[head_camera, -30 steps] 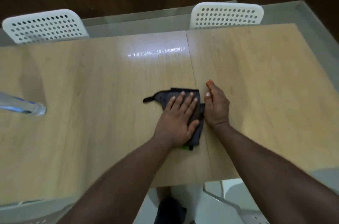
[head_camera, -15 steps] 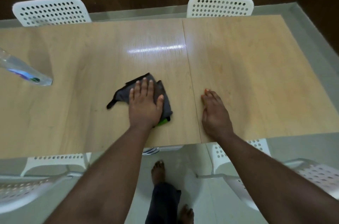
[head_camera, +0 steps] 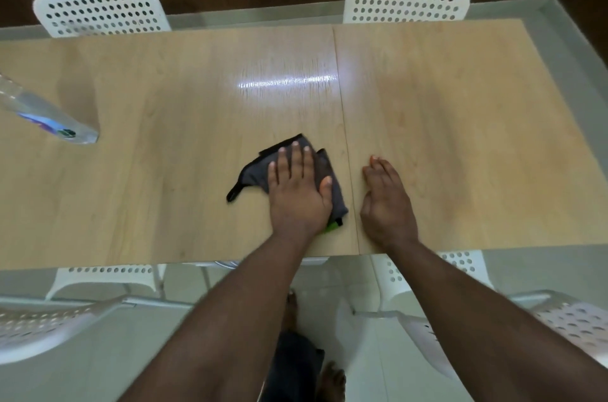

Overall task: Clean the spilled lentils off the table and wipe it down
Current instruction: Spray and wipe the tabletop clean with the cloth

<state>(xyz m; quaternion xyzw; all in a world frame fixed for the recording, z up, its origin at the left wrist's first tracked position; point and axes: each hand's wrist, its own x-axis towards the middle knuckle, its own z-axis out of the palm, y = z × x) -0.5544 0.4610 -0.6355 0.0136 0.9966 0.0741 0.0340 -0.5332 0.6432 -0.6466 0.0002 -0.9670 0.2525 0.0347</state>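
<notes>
No lentils visible on the pale wood-laminate counter (head_camera: 460,125); wiping under way; left hand (head_camera: 297,191) presses flat, fingers straight, on the crumpled dark grey cloth (head_camera: 255,173); right hand (head_camera: 386,204) rests open just beside the cloth; the rest of the counter is judged outstanding.

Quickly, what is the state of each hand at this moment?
Left hand: open, fingers straight, pressing flat on the dark grey cleaning cloth.
Right hand: open, resting on the light wooden table, holding nothing.
</notes>
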